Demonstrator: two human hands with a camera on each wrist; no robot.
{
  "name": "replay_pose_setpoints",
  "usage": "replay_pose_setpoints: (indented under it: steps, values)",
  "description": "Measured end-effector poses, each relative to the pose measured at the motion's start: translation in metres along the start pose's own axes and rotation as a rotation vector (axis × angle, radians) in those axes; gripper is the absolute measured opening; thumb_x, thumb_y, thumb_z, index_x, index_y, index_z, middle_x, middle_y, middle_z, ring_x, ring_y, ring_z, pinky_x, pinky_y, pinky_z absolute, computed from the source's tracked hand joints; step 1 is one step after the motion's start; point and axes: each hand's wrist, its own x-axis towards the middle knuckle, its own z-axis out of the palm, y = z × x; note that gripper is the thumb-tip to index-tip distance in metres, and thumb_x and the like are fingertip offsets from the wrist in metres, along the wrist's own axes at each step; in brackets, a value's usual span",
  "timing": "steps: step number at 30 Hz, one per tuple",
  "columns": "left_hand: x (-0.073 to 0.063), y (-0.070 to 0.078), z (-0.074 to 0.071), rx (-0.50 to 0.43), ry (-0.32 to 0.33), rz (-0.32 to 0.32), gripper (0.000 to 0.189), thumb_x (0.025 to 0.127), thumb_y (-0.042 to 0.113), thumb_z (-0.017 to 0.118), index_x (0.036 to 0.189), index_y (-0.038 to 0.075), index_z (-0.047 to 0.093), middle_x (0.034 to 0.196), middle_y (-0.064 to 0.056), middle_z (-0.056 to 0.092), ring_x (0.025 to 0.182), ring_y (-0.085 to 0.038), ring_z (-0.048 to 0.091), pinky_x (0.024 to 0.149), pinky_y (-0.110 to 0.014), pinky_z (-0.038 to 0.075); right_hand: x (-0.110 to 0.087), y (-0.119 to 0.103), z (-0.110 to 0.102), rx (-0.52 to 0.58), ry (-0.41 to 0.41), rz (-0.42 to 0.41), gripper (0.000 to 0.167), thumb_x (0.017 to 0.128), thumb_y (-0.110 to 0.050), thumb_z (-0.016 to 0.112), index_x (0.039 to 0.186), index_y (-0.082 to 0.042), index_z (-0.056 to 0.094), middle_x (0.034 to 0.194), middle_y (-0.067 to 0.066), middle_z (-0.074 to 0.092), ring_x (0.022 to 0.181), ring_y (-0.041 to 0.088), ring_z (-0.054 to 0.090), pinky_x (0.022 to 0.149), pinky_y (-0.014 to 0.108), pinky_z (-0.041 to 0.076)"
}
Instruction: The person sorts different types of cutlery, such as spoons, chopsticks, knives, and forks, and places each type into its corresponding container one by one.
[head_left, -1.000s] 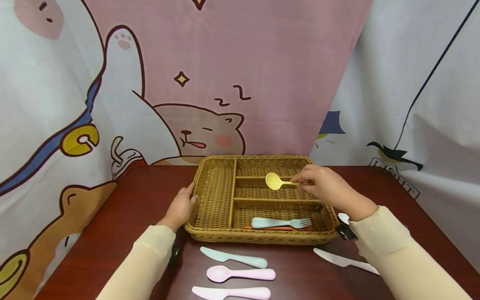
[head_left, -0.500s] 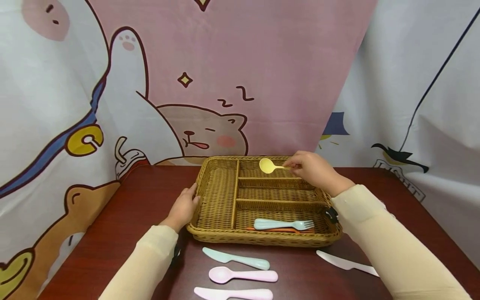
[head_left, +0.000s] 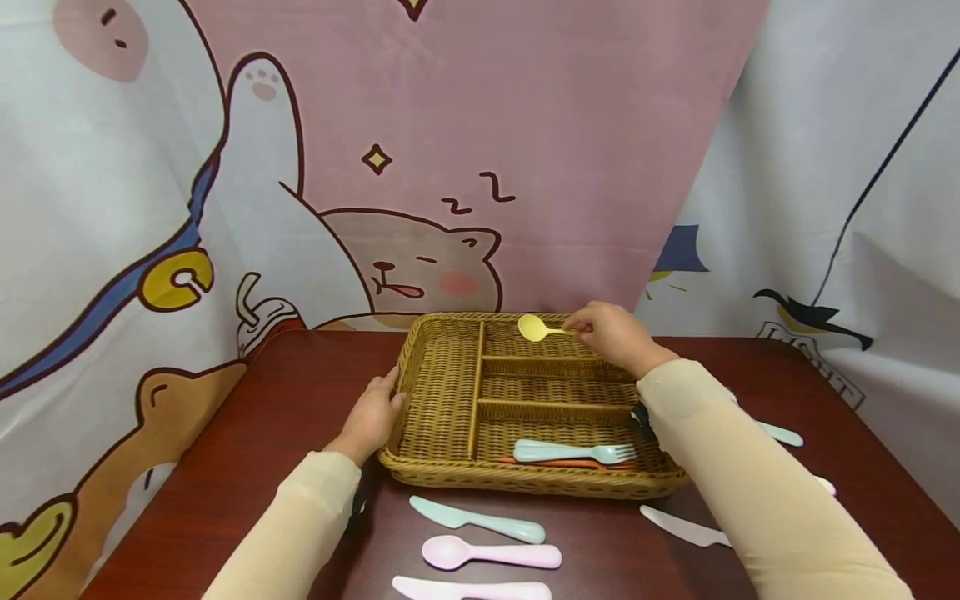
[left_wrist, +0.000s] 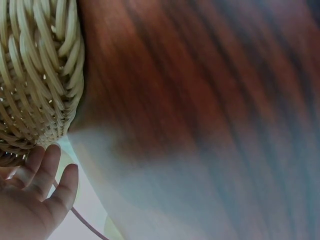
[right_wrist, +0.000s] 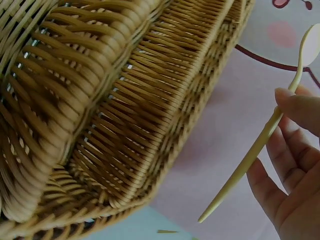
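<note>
My right hand (head_left: pixel 611 333) pinches the handle of a yellow spoon (head_left: pixel 532 327) between thumb and fingers, above the back right compartment of a wicker tray (head_left: pixel 525 482). In the right wrist view the spoon's handle (right_wrist: pixel 240 170) slants down from the fingers, clear of the weave. My left hand (head_left: pixel 371 421) rests against the tray's left side. Its fingers (left_wrist: pixel 45 170) lie fairly straight against the outer wall in the left wrist view. A light blue fork (head_left: pixel 577 452) lies in the front right compartment, over orange cutlery (head_left: pixel 551 462) that is mostly hidden.
Before the tray lie a mint knife (head_left: pixel 480 520), a pink spoon (head_left: pixel 495 554) and a pink knife (head_left: pixel 472 591). A white knife (head_left: pixel 686 527) and a mint handle (head_left: pixel 780 433) are at the right, partly behind my sleeve. A printed curtain (head_left: pixel 570 167) hangs behind the table.
My right hand has carried the yellow spoon backward and slightly left, from over the middle right compartment to over the back one. My left hand stays at the tray's side.
</note>
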Motion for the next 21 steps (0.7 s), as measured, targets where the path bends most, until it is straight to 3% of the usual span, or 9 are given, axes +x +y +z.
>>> replay_pose_setpoints:
  steps: [6,13,18,21]
  values:
    - [0.002,0.003,0.002,-0.014,-0.012,-0.004,0.058,0.104,0.021,0.044,0.154,0.004,0.020,0.154,-0.027,0.023,0.139,-0.040,0.030,0.109,-0.054,0.030,0.005,0.005,0.008,-0.018,-0.028,0.081,0.026,0.093,-0.001,0.060,0.116,-0.007,0.071,0.107,0.015,0.066,0.097,0.030,0.063,0.077,0.045,0.052]
    - [0.003,0.005,0.004,-0.017,-0.009,-0.003,0.058,0.104,0.022,0.045,0.155,0.005,0.020,0.151,-0.024,0.030,0.135,-0.038,0.037,0.107,-0.053,0.035,0.009,0.012,0.019,-0.074,-0.037,0.147,0.026,0.093,-0.002,0.059,0.114,-0.009,0.072,0.112,0.017,0.066,0.098,0.032,0.064,0.073,0.044,0.052]
    - [0.002,0.003,0.003,-0.012,-0.003,-0.002,0.059,0.104,0.022,0.045,0.154,0.004,0.020,0.154,-0.027,0.024,0.138,-0.041,0.030,0.108,-0.055,0.031,0.012,0.013,0.025,-0.095,-0.049,0.189,0.028,0.094,-0.002,0.057,0.114,-0.011,0.073,0.113,0.014,0.068,0.096,0.030,0.064,0.069,0.042,0.052]
    - [-0.001,0.000,0.002,-0.011,0.005,-0.002,0.059,0.104,0.021,0.045,0.154,0.003,0.020,0.150,-0.026,0.030,0.134,-0.040,0.037,0.106,-0.055,0.035,0.014,0.011,0.029,-0.109,-0.062,0.192,0.028,0.094,-0.003,0.056,0.115,-0.011,0.072,0.114,0.013,0.068,0.097,0.029,0.064,0.072,0.044,0.053]
